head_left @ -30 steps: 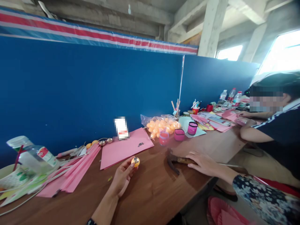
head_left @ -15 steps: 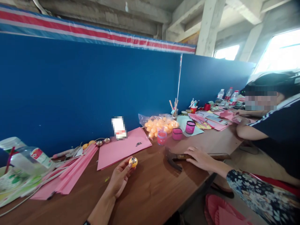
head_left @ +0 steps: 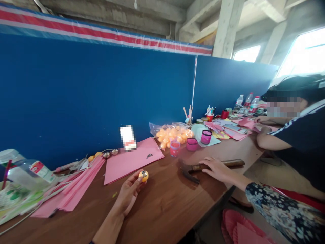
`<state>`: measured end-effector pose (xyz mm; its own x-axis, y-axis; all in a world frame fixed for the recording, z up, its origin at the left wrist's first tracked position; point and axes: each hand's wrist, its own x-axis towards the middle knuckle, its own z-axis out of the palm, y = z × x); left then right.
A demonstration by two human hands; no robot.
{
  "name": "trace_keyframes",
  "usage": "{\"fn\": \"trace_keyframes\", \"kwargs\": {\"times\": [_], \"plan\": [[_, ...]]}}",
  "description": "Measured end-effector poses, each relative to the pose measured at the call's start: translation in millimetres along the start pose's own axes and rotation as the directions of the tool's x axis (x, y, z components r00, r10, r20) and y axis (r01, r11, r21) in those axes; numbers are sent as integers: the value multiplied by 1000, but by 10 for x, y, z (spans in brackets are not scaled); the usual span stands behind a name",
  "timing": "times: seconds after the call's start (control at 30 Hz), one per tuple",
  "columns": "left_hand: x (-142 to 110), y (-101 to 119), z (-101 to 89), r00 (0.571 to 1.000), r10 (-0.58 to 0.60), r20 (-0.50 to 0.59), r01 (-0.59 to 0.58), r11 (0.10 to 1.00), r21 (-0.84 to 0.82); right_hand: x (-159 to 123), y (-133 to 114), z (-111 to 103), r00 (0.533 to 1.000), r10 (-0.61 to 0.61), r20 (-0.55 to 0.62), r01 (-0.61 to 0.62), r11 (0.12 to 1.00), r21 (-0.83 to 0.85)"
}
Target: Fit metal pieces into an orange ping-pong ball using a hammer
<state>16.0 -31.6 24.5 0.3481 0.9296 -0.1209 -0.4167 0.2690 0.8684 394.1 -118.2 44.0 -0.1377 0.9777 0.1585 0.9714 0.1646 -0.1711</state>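
Ball of orange plastic (head_left: 143, 176), silvery patch already on, is pinched in left grip (head_left: 130, 190); small dark bits (head_left: 149, 156) lie loose at that grip's one o'clock; right grip (head_left: 215, 169) covers wooden-handled claw hammer (head_left: 196, 167), tightness unclear.

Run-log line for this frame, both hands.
left hand: holds orange ball | right hand: on hammer handle, grip unclear | pink sheet: small dark pieces on top

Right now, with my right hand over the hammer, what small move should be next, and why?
Perhaps tighten the right hand on the hammer: the hand lies over its handle, how firmly I cannot tell, while the left hand pinches the orange ball.
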Motion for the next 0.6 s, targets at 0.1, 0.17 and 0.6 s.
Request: {"fn": "trace_keyframes", "kwargs": {"times": [0.1,0.17,0.6], "plan": [[-6,9,8,1000,-2,-5,2,1000,6,4,-6,-6,1000,-1,-2,1,1000,17],[-12,14,14,1000,0,-7,0,1000,7,7,-5,-4,1000,-1,-2,1,1000,27],[-7,-30,20,999,29,32,-27,999,-46,44,190,91,998,-42,41,40,998,41]]}}
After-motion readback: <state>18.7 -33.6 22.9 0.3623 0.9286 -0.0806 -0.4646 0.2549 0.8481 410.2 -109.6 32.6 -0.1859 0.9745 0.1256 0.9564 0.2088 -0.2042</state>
